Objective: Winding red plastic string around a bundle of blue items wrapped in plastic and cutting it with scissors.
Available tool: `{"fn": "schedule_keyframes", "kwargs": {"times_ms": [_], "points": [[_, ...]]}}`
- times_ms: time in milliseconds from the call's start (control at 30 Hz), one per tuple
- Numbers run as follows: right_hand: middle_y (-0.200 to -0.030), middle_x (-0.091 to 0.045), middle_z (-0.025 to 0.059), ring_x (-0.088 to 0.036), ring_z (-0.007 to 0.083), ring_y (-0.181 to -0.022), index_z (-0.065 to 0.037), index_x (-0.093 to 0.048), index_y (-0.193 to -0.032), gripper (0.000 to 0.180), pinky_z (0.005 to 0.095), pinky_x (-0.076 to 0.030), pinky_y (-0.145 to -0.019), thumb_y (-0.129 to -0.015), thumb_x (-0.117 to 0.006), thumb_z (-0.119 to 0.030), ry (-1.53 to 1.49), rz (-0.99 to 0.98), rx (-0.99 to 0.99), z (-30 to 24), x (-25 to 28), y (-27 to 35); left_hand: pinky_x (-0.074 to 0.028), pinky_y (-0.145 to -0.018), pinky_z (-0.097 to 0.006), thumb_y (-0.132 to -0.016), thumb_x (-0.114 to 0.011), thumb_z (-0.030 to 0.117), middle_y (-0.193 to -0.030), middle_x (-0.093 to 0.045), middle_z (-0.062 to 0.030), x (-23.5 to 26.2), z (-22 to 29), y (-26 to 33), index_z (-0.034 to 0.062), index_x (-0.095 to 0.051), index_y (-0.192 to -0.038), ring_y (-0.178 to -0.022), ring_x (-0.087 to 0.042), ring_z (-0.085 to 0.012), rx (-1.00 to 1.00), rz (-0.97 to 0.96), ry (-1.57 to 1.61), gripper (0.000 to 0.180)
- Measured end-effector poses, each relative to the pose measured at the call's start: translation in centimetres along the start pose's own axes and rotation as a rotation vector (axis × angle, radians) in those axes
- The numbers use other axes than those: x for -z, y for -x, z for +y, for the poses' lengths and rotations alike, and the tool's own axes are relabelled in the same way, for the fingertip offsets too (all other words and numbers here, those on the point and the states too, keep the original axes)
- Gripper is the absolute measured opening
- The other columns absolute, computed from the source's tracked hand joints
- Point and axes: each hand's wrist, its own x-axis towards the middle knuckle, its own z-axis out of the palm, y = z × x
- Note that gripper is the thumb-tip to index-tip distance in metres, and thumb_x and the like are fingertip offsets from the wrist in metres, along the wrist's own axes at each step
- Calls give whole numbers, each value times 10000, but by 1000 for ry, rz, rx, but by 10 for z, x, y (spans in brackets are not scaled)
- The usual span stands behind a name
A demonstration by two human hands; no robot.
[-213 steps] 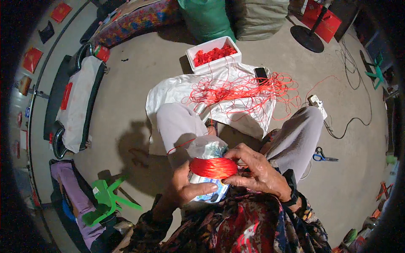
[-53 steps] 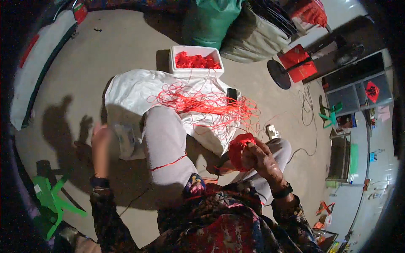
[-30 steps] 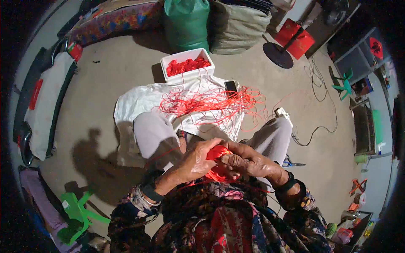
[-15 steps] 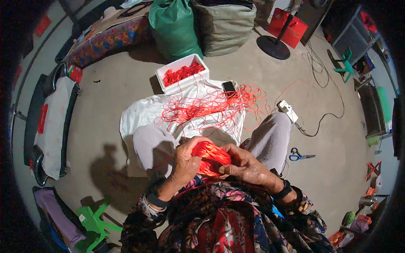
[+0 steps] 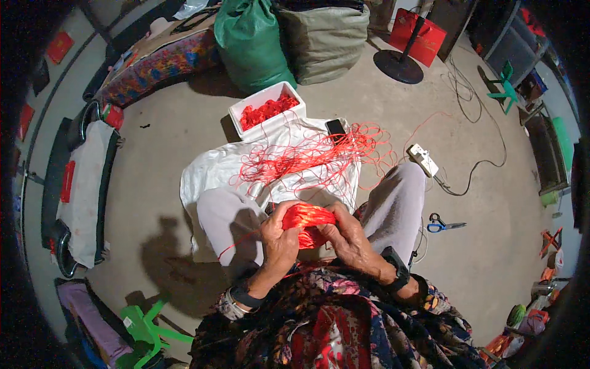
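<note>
Both hands up at lap level, btwn the knees. Left hand (image 5: pixel 279 237) curled around the left side of the red cord bundle (image 5: pixel 307 221), thumb over its top, fingers wrapped under. Right hand (image 5: pixel 347 240) cupped against the bundle's right side, fingers bent in on it. So the bundle sits squeezed btwn the two palms, held off the floor, just above the front of the patterned shirt.

One thin red strand (image 5: pixel 236 243) leaves the bundle low-left, runs down across the left trouser leg. Can't tell where its far end goes.

Loose red cord tangle (image 5: pixel 307 157) lies spread on the white sheet (image 5: pixel 206 178), which is flat on the concrete floor (image 5: pixel 160 135) ahead of the knees. Tangle spills past the sheet's right edge onto bare floor. Black phone (image 5: pixel 336 128) at the sheet's far edge, touching the tangle.

White box (image 5: pixel 265 111) w/ more red cord at the sheet's far-left corner. Green sack (image 5: pixel 252 43) and grey-green sack (image 5: pixel 326 40) behind it, side by side.

Right of the right knee: white power strip (image 5: pixel 423 160) w/ cable, blue-handled scissors (image 5: pixel 444 224) nearer, both on bare floor, well apart from the hands. Green stool (image 5: pixel 147 326) low-left. Dark bands on both wrists.
</note>
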Motion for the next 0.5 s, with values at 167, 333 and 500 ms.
{"fn": "schedule_keyframes", "kwargs": {"times_ms": [167, 333, 500], "points": [[-871, -437, 156, -434, 324, -815, 1, -465, -1080, 213, 393, -372, -764, -932, -525, -139, 207, -22, 142, -16, 8, -8, -495, -805, -306, -695, -433, -87, -882, -647, -118, 0, -18, -8, -15, -585, -998, -832, -628, -174, -13, 14, 27, 346], [-861, -415, 168, -427, 323, -805, -4, -449, -978, 218, 407, -363, -734, -948, -509, -211, 20, 27, 125, -16, 8, -12, -494, -828, -313, -668, -432, -103, -891, -650, -125, -10, -16, -10, -23, -588, -1022, -869, -640, -197, 25, 15, -69, 395], [-771, -416, 34, -380, 128, -663, -27, -465, -991, 204, 282, -329, -580, -973, -512, -225, -165, 7, -43, 6, 11, -14, -491, -812, -349, -670, -435, -55, -878, -647, -141, 10, -2, -21, -19, -580, -1027, -867, -642, -246, -109, -66, -61, 387]]}}
